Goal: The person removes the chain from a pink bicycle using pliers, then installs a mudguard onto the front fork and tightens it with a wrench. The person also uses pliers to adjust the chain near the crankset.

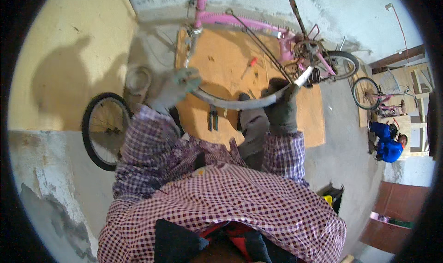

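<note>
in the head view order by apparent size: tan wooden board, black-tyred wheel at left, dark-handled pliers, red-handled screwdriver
1. Tan wooden board
2. Black-tyred wheel
3. Dark-handled pliers and red-handled screwdriver: too alike to rank

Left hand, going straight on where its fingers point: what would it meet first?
Probably the right hand on the curved grey strip; the way there looks free above the tan board, though depth is unclear.

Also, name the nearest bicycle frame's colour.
The bicycle frame is pink, best seen in the head view.
</note>
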`<action>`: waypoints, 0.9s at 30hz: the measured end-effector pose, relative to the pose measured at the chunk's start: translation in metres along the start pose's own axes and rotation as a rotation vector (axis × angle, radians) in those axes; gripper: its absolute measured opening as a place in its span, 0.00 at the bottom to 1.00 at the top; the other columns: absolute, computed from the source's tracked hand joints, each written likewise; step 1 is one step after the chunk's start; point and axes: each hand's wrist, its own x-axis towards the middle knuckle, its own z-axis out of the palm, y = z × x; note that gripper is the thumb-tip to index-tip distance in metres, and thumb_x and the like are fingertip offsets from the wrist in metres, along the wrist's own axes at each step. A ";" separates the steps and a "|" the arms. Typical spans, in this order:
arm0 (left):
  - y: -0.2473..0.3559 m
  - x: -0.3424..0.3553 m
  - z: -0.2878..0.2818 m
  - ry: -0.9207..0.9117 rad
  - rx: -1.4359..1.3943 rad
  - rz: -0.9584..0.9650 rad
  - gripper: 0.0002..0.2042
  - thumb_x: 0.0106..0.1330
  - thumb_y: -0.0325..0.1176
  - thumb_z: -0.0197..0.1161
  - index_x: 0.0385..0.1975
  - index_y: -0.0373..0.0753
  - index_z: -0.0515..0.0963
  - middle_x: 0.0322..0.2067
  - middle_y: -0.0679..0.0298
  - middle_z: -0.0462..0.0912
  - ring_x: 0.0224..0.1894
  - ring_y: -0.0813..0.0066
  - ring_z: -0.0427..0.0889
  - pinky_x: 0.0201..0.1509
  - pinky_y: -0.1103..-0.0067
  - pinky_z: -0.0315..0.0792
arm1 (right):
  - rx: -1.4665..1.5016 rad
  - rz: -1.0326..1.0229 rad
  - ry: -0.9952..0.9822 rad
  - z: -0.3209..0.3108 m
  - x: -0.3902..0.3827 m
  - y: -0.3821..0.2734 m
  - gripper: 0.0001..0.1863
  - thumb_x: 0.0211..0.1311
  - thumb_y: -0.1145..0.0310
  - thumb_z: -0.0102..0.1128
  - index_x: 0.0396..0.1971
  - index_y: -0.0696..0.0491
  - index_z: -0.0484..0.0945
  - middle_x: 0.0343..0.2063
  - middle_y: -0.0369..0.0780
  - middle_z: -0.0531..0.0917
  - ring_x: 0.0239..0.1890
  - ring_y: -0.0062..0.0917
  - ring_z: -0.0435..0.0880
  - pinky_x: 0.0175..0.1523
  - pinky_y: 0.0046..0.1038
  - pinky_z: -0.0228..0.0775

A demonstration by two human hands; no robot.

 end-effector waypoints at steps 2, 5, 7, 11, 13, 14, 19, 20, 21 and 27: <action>0.002 0.006 0.001 -0.037 0.050 -0.097 0.17 0.69 0.42 0.67 0.48 0.36 0.82 0.36 0.64 0.84 0.46 0.74 0.82 0.52 0.76 0.76 | -0.028 -0.025 -0.088 0.001 0.009 -0.007 0.32 0.66 0.35 0.58 0.51 0.50 0.79 0.41 0.36 0.82 0.40 0.29 0.81 0.48 0.35 0.78; 0.004 -0.007 0.005 -0.033 -0.200 -0.235 0.18 0.69 0.45 0.67 0.46 0.35 0.82 0.36 0.65 0.85 0.43 0.73 0.84 0.50 0.75 0.79 | -0.127 -0.013 -0.148 0.003 0.008 -0.012 0.34 0.64 0.34 0.60 0.53 0.50 0.77 0.42 0.36 0.81 0.41 0.28 0.80 0.48 0.34 0.78; 0.005 -0.017 0.008 -0.062 -0.346 -0.379 0.19 0.70 0.48 0.66 0.46 0.36 0.82 0.35 0.64 0.85 0.40 0.73 0.85 0.46 0.76 0.81 | -0.141 -0.011 -0.210 0.008 0.005 -0.015 0.36 0.61 0.34 0.63 0.53 0.51 0.77 0.43 0.36 0.81 0.42 0.27 0.79 0.48 0.33 0.76; 0.001 -0.035 0.008 -0.272 -0.494 -0.489 0.24 0.71 0.57 0.61 0.46 0.38 0.82 0.34 0.62 0.85 0.33 0.76 0.85 0.36 0.78 0.82 | -0.186 -0.070 -0.156 0.017 -0.005 -0.009 0.38 0.58 0.34 0.67 0.52 0.55 0.77 0.39 0.36 0.81 0.37 0.23 0.78 0.41 0.29 0.73; -0.004 -0.037 0.009 -0.326 -0.527 -0.454 0.24 0.72 0.57 0.60 0.47 0.39 0.82 0.34 0.62 0.84 0.32 0.76 0.85 0.35 0.78 0.81 | -0.229 -0.078 -0.190 0.017 -0.006 -0.008 0.39 0.57 0.34 0.68 0.52 0.56 0.77 0.35 0.35 0.80 0.36 0.22 0.77 0.39 0.27 0.72; -0.008 -0.037 0.008 -0.327 -0.515 -0.474 0.24 0.73 0.56 0.59 0.48 0.39 0.81 0.34 0.63 0.84 0.32 0.77 0.84 0.35 0.78 0.81 | -0.265 -0.088 -0.146 0.017 -0.009 -0.006 0.42 0.55 0.33 0.69 0.52 0.58 0.77 0.31 0.33 0.78 0.34 0.22 0.77 0.39 0.26 0.72; -0.041 -0.039 0.014 -0.275 -0.620 -0.347 0.22 0.74 0.52 0.60 0.55 0.41 0.78 0.37 0.66 0.82 0.35 0.79 0.81 0.39 0.78 0.78 | -0.269 -0.068 -0.275 0.014 -0.014 0.002 0.45 0.54 0.35 0.71 0.57 0.61 0.75 0.31 0.33 0.79 0.34 0.23 0.79 0.42 0.28 0.74; -0.049 -0.038 0.017 -0.245 -0.670 -0.358 0.22 0.74 0.51 0.60 0.57 0.41 0.77 0.39 0.66 0.82 0.36 0.79 0.80 0.39 0.78 0.78 | -0.263 -0.085 -0.304 0.015 -0.016 0.004 0.46 0.54 0.36 0.71 0.59 0.61 0.75 0.32 0.33 0.79 0.35 0.24 0.80 0.43 0.28 0.75; -0.057 -0.036 0.019 -0.212 -0.724 -0.365 0.22 0.74 0.50 0.61 0.58 0.42 0.77 0.40 0.67 0.81 0.38 0.79 0.80 0.40 0.78 0.78 | -0.271 -0.093 -0.295 0.017 -0.016 0.006 0.44 0.57 0.37 0.70 0.59 0.61 0.74 0.33 0.34 0.80 0.37 0.25 0.81 0.45 0.29 0.76; -0.093 -0.035 0.025 -0.058 -0.773 -0.398 0.23 0.73 0.44 0.63 0.65 0.44 0.73 0.48 0.69 0.80 0.40 0.76 0.81 0.43 0.74 0.80 | -0.316 -0.078 -0.196 0.029 -0.019 0.017 0.32 0.71 0.48 0.59 0.62 0.60 0.72 0.42 0.42 0.85 0.46 0.33 0.86 0.50 0.34 0.80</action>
